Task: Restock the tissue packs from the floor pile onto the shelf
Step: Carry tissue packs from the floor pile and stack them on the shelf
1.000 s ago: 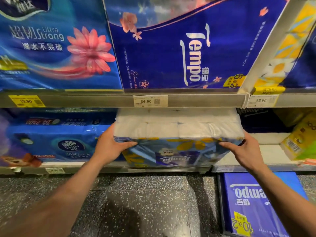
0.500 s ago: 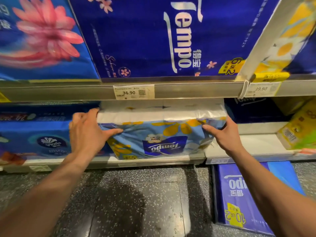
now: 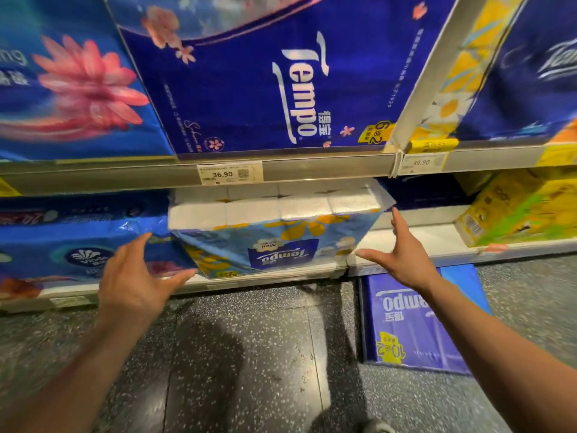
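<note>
The left hand (image 3: 137, 276) and the right hand (image 3: 402, 254) hang in front of the lower shelf (image 3: 415, 235), both wide open. All fingers are straight and spread and grip nothing.

Between the 2 hands sits the tissue pack (image 3: 274, 232), on the lower shelf. Its white rolls show along the top and its blue "Tempo Mini" label reads upside down. It stands slightly skewed, with its front bottom edge near the shelf lip. The left thumb tip lies just beside the pack's lower left corner. The right index finger points up beside its upper right corner, with the right thumb near its lower right corner. Whether any tip touches the wrap cannot be told.

Behind the left fingers (image 3: 139, 243) lies a blue Vinda pack (image 3: 78, 245), touching the tissue pack's left side. Beyond the right fingers (image 3: 398, 225) is bare shelf board, then a yellow pack (image 3: 524, 210) well apart.

Above both hands runs the upper shelf rail (image 3: 327, 167) with price tags 36.90 (image 3: 229, 173) and 39.90 (image 3: 421, 162). A large blue Tempo pack (image 3: 265, 82) stands on it.

Below the right wrist, a purple Tempo pack (image 3: 412, 323) lies flat on the speckled floor (image 3: 249, 354).
</note>
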Tool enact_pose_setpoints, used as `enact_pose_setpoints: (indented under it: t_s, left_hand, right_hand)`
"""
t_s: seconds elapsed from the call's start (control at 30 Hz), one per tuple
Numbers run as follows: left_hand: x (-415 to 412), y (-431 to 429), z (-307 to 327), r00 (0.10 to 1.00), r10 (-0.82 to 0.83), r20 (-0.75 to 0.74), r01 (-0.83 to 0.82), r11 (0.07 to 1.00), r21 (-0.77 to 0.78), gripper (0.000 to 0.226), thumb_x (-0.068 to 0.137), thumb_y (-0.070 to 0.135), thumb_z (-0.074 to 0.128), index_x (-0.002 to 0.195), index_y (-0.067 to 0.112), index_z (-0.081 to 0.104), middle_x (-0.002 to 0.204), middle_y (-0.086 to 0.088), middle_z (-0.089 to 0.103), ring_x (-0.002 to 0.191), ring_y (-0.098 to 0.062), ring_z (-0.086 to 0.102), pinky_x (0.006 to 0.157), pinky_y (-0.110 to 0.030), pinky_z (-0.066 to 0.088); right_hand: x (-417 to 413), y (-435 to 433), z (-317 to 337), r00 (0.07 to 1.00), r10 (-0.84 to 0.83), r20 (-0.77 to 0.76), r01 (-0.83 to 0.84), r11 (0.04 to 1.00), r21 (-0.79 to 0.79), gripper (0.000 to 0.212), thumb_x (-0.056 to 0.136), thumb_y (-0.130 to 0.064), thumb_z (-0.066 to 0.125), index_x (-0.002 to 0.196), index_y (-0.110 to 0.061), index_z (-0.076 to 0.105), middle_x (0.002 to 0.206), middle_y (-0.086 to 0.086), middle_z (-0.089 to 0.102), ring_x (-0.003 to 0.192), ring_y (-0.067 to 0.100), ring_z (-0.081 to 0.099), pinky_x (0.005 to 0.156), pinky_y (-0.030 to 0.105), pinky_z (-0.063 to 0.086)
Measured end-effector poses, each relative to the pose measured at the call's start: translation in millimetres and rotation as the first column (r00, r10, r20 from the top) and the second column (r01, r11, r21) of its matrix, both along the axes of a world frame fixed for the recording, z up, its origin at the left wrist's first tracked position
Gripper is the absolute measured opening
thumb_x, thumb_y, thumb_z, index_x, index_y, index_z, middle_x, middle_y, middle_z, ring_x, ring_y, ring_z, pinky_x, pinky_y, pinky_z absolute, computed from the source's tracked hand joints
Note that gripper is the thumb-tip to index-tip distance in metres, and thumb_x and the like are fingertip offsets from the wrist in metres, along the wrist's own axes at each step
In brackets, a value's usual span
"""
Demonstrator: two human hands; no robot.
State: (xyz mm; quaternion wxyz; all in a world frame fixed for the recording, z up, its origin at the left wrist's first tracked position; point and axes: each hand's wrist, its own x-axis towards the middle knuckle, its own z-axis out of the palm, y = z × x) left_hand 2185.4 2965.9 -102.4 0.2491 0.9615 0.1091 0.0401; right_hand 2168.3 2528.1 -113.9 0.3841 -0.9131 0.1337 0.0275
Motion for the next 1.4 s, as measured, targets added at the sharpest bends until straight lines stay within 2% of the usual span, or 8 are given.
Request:
enact_pose_setpoints:
  t_s: [0.2, 0.33, 0.67, 0.83, 0.97, 1.17, 1.27, 1.4]
  left_hand:
    - [-40.7, -37.8, 73.3, 0.975, -0.187, -0.120, 0.178, 0.981, -0.079, 0.107, 0.060, 0.063, 0.082, 0.147, 0.019, 0.040, 0.143, -0.011, 0.048, 0.132, -0.033, 0.041, 0.109, -0.052, 0.037]
    - [-57.4, -87.3, 135.7, 0.953, -0.301, -0.032, 0.296, 0.950, -0.100, 0.101, 0.060, 0.065, 0.075, 0.143, 0.016, 0.046, 0.135, -0.009, 0.054, 0.125, -0.032, 0.047, 0.101, -0.050, 0.040]
    - [-112.3, -258.6, 170.7, 0.952, -0.307, 0.016, 0.307, 0.948, -0.081, 0.110, 0.058, 0.079, 0.068, 0.141, 0.009, 0.049, 0.133, -0.013, 0.057, 0.123, -0.033, 0.053, 0.100, -0.046, 0.046]
    - [-129.9, -338.6, 166.8, 0.955, -0.251, -0.156, 0.242, 0.968, -0.070, 0.108, 0.058, 0.067, 0.081, 0.146, 0.018, 0.043, 0.143, -0.010, 0.051, 0.131, -0.029, 0.048, 0.103, -0.043, 0.044]
    - [-129.2, -387.7, 123.2, 0.950, -0.236, -0.203, 0.221, 0.971, -0.092, 0.105, 0.061, 0.064, 0.082, 0.148, 0.024, 0.039, 0.148, -0.008, 0.046, 0.134, -0.028, 0.045, 0.103, -0.042, 0.043]
    - [-107.7, -421.2, -35.6, 0.913, -0.262, -0.313, 0.242, 0.965, -0.101, 0.112, 0.058, 0.070, 0.081, 0.150, 0.023, 0.037, 0.146, -0.008, 0.048, 0.134, -0.027, 0.045, 0.107, -0.040, 0.040]
    - [-93.3, -433.5, -120.5, 0.896, -0.263, -0.356, 0.237, 0.964, -0.116, 0.114, 0.060, 0.068, 0.080, 0.150, 0.014, 0.035, 0.152, -0.011, 0.042, 0.138, -0.028, 0.041, 0.110, -0.039, 0.036]
    - [-73.6, -448.9, -223.2, 0.858, -0.195, -0.475, 0.107, 0.973, -0.204, 0.114, 0.070, 0.071, 0.072, 0.153, 0.007, 0.028, 0.153, -0.015, 0.041, 0.137, -0.033, 0.043, 0.108, -0.041, 0.039]
  right_hand:
    - [-73.7, -2.8, 102.4, 0.997, 0.054, -0.062, -0.058, 0.996, -0.061, 0.123, 0.062, -0.055, 0.080, 0.160, -0.016, 0.017, 0.164, 0.002, 0.027, 0.149, 0.015, 0.026, 0.112, 0.019, 0.019]
    - [-105.2, -26.3, 156.3, 0.995, 0.062, -0.082, -0.068, 0.995, -0.074, 0.120, 0.066, -0.055, 0.081, 0.160, -0.020, 0.015, 0.166, -0.001, 0.024, 0.151, 0.016, 0.024, 0.112, 0.019, 0.020]
    - [-141.0, -173.2, 182.1, 0.976, 0.183, -0.118, -0.184, 0.983, 0.003, 0.118, 0.068, -0.058, 0.080, 0.160, -0.027, 0.014, 0.166, -0.007, 0.020, 0.152, 0.015, 0.021, 0.119, 0.032, 0.024]
    - [-141.3, -249.3, 179.8, 0.961, 0.216, -0.170, -0.213, 0.976, 0.038, 0.119, 0.066, -0.062, 0.078, 0.160, -0.027, 0.014, 0.167, -0.006, 0.020, 0.152, 0.015, 0.021, 0.121, 0.035, 0.025]
    - [-141.4, -288.8, 130.9, 0.961, 0.196, -0.197, -0.198, 0.980, 0.013, 0.122, 0.064, -0.072, 0.073, 0.161, -0.028, 0.014, 0.166, -0.007, 0.021, 0.152, 0.015, 0.022, 0.121, 0.036, 0.027]
    - [-142.7, -318.0, -19.3, 0.972, 0.080, -0.220, -0.081, 0.997, 0.007, 0.119, 0.064, -0.067, 0.075, 0.160, -0.020, 0.021, 0.164, -0.001, 0.028, 0.149, 0.021, 0.030, 0.118, 0.036, 0.030]
    - [-144.7, -333.2, -101.1, 0.971, -0.049, -0.233, 0.059, 0.998, 0.037, 0.108, 0.071, -0.050, 0.083, 0.157, -0.015, 0.027, 0.160, 0.000, 0.035, 0.146, 0.023, 0.036, 0.110, 0.030, 0.033]
    - [-148.3, -353.4, -205.1, 0.902, -0.297, -0.314, 0.344, 0.933, 0.107, 0.113, 0.072, -0.048, 0.084, 0.157, -0.006, 0.023, 0.159, 0.016, 0.037, 0.144, 0.031, 0.039, 0.111, 0.039, 0.035]
